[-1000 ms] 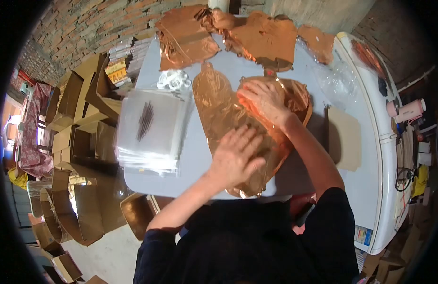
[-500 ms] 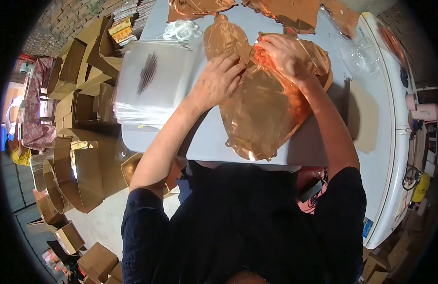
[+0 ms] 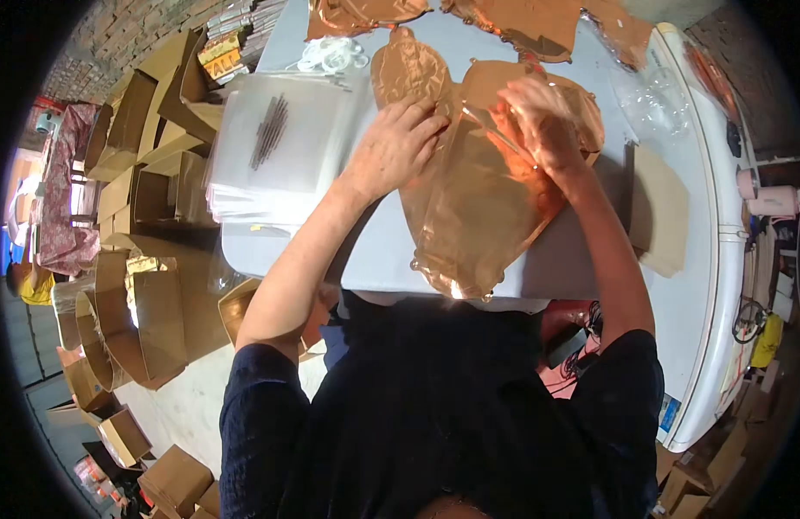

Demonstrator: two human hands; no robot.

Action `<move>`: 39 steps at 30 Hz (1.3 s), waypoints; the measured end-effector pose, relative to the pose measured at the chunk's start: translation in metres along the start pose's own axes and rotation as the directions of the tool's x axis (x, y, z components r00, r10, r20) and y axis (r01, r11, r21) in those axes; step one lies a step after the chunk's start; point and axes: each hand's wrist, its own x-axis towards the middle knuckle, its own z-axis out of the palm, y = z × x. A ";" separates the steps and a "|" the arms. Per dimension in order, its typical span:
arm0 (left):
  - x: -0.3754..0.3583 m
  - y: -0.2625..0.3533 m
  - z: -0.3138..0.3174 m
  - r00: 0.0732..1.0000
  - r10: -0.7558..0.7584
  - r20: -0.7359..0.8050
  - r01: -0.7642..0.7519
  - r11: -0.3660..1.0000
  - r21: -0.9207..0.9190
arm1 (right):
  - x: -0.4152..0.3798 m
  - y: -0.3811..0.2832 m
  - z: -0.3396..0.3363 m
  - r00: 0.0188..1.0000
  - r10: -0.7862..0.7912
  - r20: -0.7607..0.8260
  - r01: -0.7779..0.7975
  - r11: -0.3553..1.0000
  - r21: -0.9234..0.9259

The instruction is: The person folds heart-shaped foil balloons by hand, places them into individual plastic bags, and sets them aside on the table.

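A shiny copper-coloured foil sheet (image 3: 473, 216) with rounded lobes lies flat on the pale table (image 3: 374, 268), its lower end near the front edge. My left hand (image 3: 400, 143) rests on the foil's left side, fingers spread over it. Above the foil's right part is my right hand (image 3: 542, 125), its fingers bent and blurred; whether it grips anything is hidden. Beside that hand, a thin straight strip or fold (image 3: 499, 137) runs slantwise across the foil, and the foil under the palm glows orange.
Clear plastic sleeves (image 3: 283, 147) are stacked left of the foil, with white ties (image 3: 332, 56) behind them. More copper foil pieces (image 3: 521, 26) lie at the back. Brown card (image 3: 659, 212) and clear plastic (image 3: 659, 99) are on the right. Cardboard boxes (image 3: 162, 320) stand at left.
My right hand has lifted and shifted slightly right, uncovering the foil's middle and the thin slanting strip. My left hand stays nearly in place.
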 end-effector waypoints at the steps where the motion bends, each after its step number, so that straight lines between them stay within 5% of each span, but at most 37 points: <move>1: 0.001 0.000 -0.001 1.000 0.004 0.002 -0.004 1.000 -0.003 | -0.006 0.004 0.002 1.000 0.015 0.022 -0.015 1.000 -0.007; 23: 0.000 0.002 -0.002 1.000 -0.016 0.020 0.016 1.000 0.000 | -0.014 0.011 0.014 0.953 0.196 0.230 -0.165 0.975 -0.146; 33: -0.002 -0.001 0.002 1.000 -0.024 0.003 0.024 1.000 0.001 | -0.009 0.009 0.011 0.997 0.077 0.032 -0.073 0.991 -0.114; 39: -0.003 -0.003 0.002 1.000 -0.010 0.021 0.009 1.000 0.019 | -0.025 -0.038 -0.028 0.986 0.070 0.154 -0.046 0.988 -0.150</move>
